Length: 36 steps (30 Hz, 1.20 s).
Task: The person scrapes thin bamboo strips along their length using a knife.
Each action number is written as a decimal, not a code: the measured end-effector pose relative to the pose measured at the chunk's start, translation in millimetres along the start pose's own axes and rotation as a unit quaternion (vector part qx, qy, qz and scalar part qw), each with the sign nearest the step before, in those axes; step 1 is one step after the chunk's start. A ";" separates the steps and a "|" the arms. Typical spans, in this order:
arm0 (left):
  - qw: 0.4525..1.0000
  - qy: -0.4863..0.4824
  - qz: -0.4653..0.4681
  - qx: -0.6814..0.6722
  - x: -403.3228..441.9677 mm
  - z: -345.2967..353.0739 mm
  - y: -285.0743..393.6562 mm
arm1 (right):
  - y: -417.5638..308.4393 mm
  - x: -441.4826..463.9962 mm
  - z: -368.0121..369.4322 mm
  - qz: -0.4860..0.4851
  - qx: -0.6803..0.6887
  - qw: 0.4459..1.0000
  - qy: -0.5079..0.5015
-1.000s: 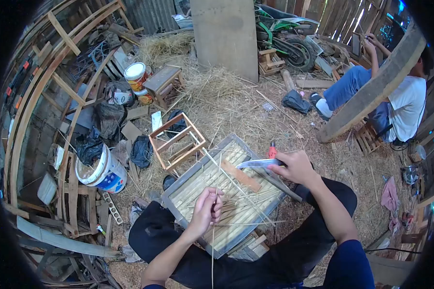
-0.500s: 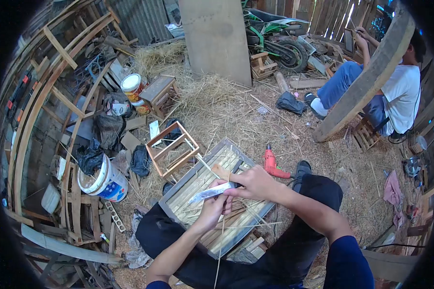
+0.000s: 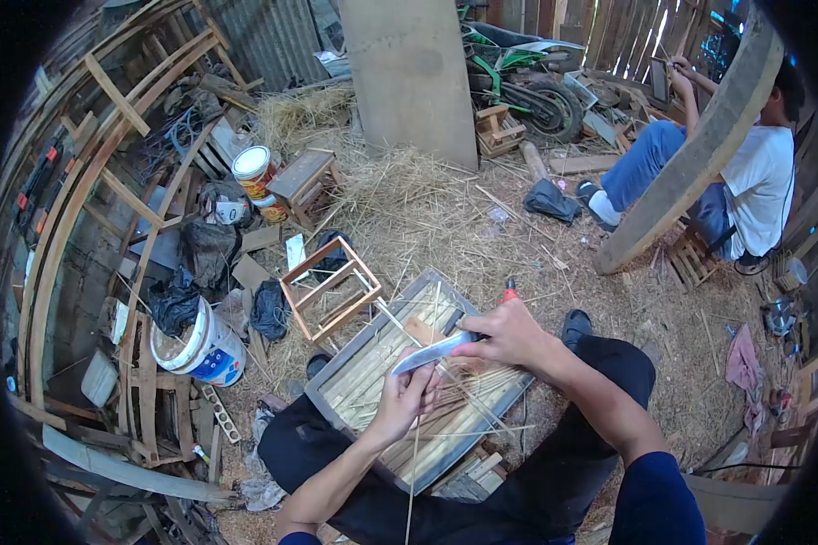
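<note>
A broad upright board (image 3: 409, 73) stood at the upper middle of the frame, and at the upper right a thick slanting post (image 3: 695, 173) crossed in front of a seated person (image 3: 765, 186). At the lower middle, between the wearer's dark-clad legs, sat a low slatted table (image 3: 359, 368) with thin loose strips scattered over it. A white bucket (image 3: 204, 345) stood at the left, and a wooden frame (image 3: 347, 314) near the table's upper left side.

The wearer's right arm came in from the lower right, elbow bent, forearm slanting up and leftward. The right hand (image 3: 507, 334) was back-up over the table, its fingers wrapped around the handle of a knife (image 3: 432, 352). The left forearm rose from the lower left of centre; the left hand (image 3: 404, 401) hung over the table, fingers curled and gripping a thin strip (image 3: 413, 472). The blade pointed left and slightly down, its end close by the left thumb; whether its edge touched the strip could not be told. The strip trailed from the left hand to the bottom edge.
</note>
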<state>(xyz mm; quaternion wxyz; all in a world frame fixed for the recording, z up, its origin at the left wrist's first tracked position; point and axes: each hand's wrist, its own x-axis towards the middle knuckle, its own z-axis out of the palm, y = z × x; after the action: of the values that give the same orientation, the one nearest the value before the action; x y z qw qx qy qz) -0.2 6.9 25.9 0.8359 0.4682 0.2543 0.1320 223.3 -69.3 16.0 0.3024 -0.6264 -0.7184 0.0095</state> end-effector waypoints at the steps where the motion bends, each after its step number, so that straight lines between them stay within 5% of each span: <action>1: 1.000 -0.004 -0.001 -0.002 -1.0 -0.9 1.8 | 2.8 -1.5 -1.1 0.005 -0.027 1.000 -0.002; 10: 0.998 0.012 0.031 0.055 -13.2 -14.6 -1.6 | 32.9 -21.3 -9.6 0.170 -0.095 0.980 0.038; 13: 0.998 -0.026 -0.002 0.055 -24.9 -13.7 -10.9 | 54.6 -26.8 -24.0 0.350 -0.068 0.928 0.105; 17: 0.999 -0.014 -0.038 0.002 -25.4 -23.2 -12.3 | 51.9 -36.7 -37.3 0.281 -0.073 0.947 0.139; 21: 0.998 0.014 -0.063 -0.015 -18.2 -31.1 -17.2 | 18.8 -47.0 -15.8 0.085 -0.034 0.995 0.045; 27: 0.997 -0.011 -0.055 0.061 -11.6 -14.5 -15.8 | -10.9 -36.1 15.3 -0.042 0.021 0.999 -0.008; 30: 0.996 -0.033 -0.003 0.083 -6.1 -11.0 -26.1 | -15.4 -30.0 17.3 -0.033 0.023 0.999 -0.021; 36: 0.996 0.010 -0.041 0.078 3.0 -4.6 -35.0 | -15.2 -16.1 20.0 -0.032 0.039 0.999 0.003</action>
<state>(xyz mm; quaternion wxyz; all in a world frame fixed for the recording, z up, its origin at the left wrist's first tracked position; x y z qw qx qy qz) -0.8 -6.9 -6.7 0.7990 0.5195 0.2915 0.0823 201.3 -79.8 -1.2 0.3289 -0.5905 -0.7365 0.0256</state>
